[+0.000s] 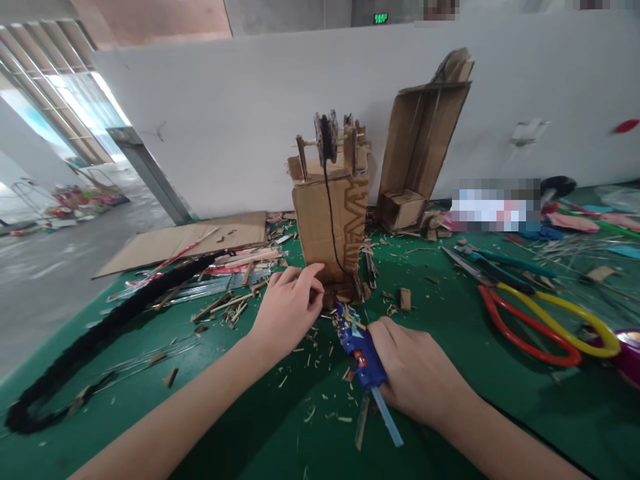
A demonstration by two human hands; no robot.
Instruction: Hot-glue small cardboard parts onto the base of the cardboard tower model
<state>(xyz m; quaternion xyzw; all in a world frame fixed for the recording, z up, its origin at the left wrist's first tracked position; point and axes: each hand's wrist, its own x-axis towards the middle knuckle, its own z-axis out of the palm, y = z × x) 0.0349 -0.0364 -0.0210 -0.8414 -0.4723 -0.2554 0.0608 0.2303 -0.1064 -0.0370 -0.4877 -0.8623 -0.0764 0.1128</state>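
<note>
Glue gun [361, 347], blue, sits low on the green surface [450, 347], and our right hand [415, 373] is wrapped around its grip, nozzle tip pointing up toward the foot of the cardboard tower [330, 227]. A clear glue stick [387, 417] pokes out the back, toward us.

From the head camera, our left hand [290, 307] is right at the tower's base, fingertips pinched together where the black yarn [331, 200] comes down the front face. That yarn runs up to a small spool on sticks at the top of the tower. What exactly sits between the fingertips we cannot tell.

The tower stands upright in the middle of the surface, just beyond both hands. Behind it to the right, an opened cardboard box [420, 147] leans against the white wall. Left of us, a thick black braid [115, 320] curves across the surface, beside a flat cardboard sheet [185, 241]. Off to the right lie scissors with red and yellow handles [540, 320], well apart from the hands. Cardboard scraps and splinters are scattered all around.
</note>
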